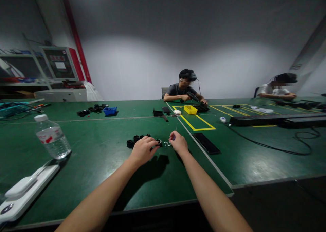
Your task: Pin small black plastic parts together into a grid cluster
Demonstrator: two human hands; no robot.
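Note:
My left hand [143, 151] is closed on a small black part [159, 143] with a light-coloured rim, held at the fingertips just above the table. Behind and left of that hand lies a group of similar black parts [130, 143], partly covered by the fingers. My right hand [179, 143] is closed in a pinch around a thin, pointed tool [176, 128] whose slim tip sticks up; most of it is hidden by the fingers. Between both hands, several tiny white pieces [167, 144] are scattered on the green table [102, 171].
A black phone [206, 143] lies right of my right hand. The water bottle [53, 137] and white power strip [28, 191] stand at left. Farther back are a blue bin [110, 111], a yellow bin [190, 110], cables and two people [182, 89] seated across the table.

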